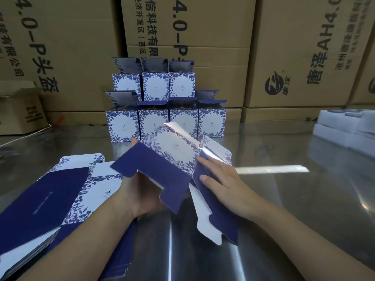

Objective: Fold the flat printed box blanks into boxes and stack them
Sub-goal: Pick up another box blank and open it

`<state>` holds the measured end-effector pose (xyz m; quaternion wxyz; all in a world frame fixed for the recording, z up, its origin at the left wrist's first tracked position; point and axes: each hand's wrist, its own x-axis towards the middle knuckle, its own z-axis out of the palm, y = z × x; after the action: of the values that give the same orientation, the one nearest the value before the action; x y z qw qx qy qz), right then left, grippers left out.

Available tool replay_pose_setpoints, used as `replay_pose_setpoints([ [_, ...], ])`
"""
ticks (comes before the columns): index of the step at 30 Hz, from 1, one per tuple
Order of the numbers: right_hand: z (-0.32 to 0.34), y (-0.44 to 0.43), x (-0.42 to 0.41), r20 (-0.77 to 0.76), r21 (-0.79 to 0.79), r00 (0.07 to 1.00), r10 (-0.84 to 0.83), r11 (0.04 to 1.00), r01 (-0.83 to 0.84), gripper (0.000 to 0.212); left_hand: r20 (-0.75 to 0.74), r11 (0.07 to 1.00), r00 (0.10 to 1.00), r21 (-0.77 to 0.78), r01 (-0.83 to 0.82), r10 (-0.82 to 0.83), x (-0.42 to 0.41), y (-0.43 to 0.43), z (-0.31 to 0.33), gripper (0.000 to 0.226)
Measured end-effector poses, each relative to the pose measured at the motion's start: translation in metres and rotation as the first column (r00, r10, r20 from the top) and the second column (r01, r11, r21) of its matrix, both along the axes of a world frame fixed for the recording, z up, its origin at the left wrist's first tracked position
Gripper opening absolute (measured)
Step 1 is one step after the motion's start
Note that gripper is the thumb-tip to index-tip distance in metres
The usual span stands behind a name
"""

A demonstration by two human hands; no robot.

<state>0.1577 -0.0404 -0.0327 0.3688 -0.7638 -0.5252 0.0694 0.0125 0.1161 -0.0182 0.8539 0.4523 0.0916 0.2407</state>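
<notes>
Navy-and-white card is everywhere in the head view. One blank (168, 159) is lifted just above the steel table (284, 199), half opened, its floral white panel tilted up and its navy flaps hanging toward the person. The left hand (140, 191) grips it from underneath, palm up, with one fingertip showing over the far edge. The right hand (221, 183) lies on the blank's right side panel, fingers fairly straight and thumb pressed flat on the navy card.

Seven boxes (166, 122) stand folded at the far side of the table. Four sit in a front row, touching side by side. Three more stand higher behind them, also touching. All seven have their top flaps up and open. The raised blank hides the lower corners of the two middle boxes in the front row.

One pile of flat blanks (60, 195) lies at the left, fanned out, and the left forearm crosses its near edge. How many sheets it holds cannot be told.

Big brown cartons (203, 37) with black print wall off the back. A smaller carton (20, 112) stands at the left with a white cable (30, 134) beside it. White foam trays (345, 126) are stacked at the right edge, well apart from the boxes.
</notes>
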Motion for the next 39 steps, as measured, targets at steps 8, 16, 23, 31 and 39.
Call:
replay_pose_setpoints([
  [8,0.009,-0.002,0.002,-0.098,0.294,0.99,-0.104,0.947,0.129,0.043,0.157,0.915,0.906,-0.027,0.402,-0.394,0.003,0.001,0.001,0.097],
  [16,0.007,-0.001,0.002,-0.213,0.337,0.973,-0.094,0.927,0.163,0.061,0.076,0.988,0.987,-0.052,0.143,-0.139,0.007,0.001,0.0,0.09],
  [23,0.004,0.002,0.0,-0.248,0.246,0.966,0.076,0.969,-0.013,0.044,0.011,0.963,0.977,0.169,0.209,-0.214,0.007,-0.01,0.003,0.076],
  [31,0.0,-0.001,-0.004,-0.24,0.279,0.956,0.17,0.955,-0.1,0.061,-0.146,0.847,0.981,0.498,0.187,-0.131,0.009,-0.032,0.001,0.058],
  [39,0.001,0.0,-0.006,-0.262,0.268,0.946,0.19,0.956,-0.118,0.078,-0.114,0.814,0.986,0.558,0.164,-0.12,0.011,-0.044,0.008,0.057],
])
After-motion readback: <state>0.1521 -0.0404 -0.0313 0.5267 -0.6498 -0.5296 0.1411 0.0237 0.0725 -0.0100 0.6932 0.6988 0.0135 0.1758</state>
